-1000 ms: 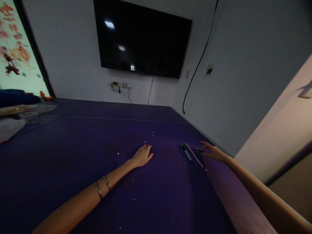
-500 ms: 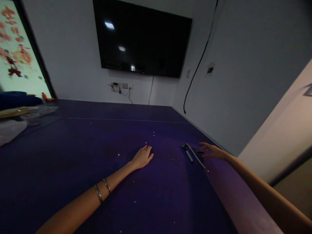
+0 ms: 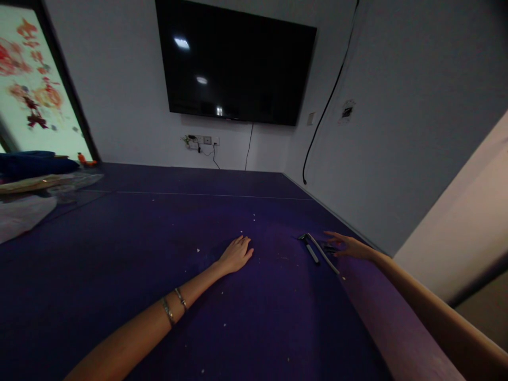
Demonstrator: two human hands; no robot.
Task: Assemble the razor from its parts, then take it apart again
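Note:
My left hand lies palm down on the purple tabletop, its fingers stretched out and nothing in it. Two bracelets circle that forearm. On the right, my right hand has its fingers apart, just over a small dark object whose kind I cannot make out; the fingers partly cover it. Left of this hand lies a thin, slightly curved grey strip. Beside the strip rests a tool with a grey-and-black handle and a short crosswise head, like a razor.
Clear plastic bags and dark blue cloth are piled at the far left, near a small orange item. A black cable hangs along the right wall. A television is mounted beyond the table. White specks dot the tabletop.
The view has shifted slightly, so the scene sits a little further right. My right hand has moved slightly left over the small dark object. My left hand stays on the table.

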